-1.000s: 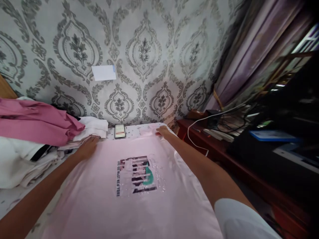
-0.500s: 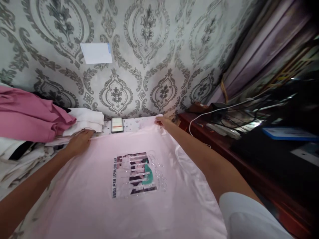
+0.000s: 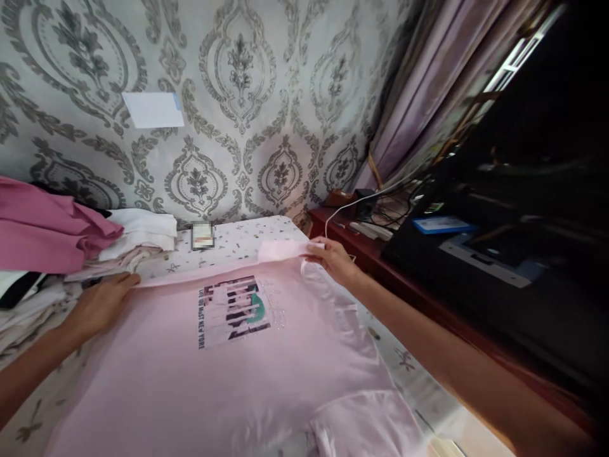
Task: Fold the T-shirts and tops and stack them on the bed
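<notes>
Pink shirt (image 3: 166,362) lay on surface (image 3: 238,230); left hand (image 3: 104,303) gripped shirt's edge, right hand (image 3: 333,261) pinched its fabric near surface's far right corner

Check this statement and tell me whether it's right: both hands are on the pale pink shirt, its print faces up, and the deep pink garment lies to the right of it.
One part is wrong: the deep pink garment lies to the left of the pale pink shirt, as the head view shows. The left hand and right hand are both on the shirt, and its print faces up.
</notes>
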Action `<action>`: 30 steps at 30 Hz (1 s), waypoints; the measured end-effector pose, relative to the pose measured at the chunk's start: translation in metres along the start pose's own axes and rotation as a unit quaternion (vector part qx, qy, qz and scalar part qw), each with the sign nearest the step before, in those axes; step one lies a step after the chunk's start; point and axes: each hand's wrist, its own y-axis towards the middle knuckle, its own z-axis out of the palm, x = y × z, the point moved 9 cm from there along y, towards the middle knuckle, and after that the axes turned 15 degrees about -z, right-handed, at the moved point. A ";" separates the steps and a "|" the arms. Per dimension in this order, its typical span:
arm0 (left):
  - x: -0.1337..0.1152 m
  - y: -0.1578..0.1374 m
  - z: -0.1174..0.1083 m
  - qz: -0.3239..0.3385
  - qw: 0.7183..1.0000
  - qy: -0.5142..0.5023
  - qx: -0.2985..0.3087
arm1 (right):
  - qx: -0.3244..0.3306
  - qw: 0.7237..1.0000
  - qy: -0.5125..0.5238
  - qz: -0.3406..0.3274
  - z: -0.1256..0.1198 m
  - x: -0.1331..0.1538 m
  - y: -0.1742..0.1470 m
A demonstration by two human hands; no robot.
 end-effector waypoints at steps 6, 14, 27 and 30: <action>0.008 -0.023 0.024 -0.003 1.000 -0.006 0.009 | 0.086 0.986 -0.138 0.024 -0.002 -0.019 -0.072; 0.011 -0.027 0.016 -0.016 1.000 0.021 -0.001 | 0.093 0.976 -0.191 -0.038 0.006 -0.001 -0.076; 0.001 -0.044 -0.006 0.003 1.000 -0.020 0.019 | 0.054 0.986 -0.160 0.003 -0.011 -0.008 -0.090; 0.001 -0.046 -0.011 0.007 0.999 -0.033 0.014 | 0.117 0.955 -0.270 -0.040 -0.008 0.003 -0.091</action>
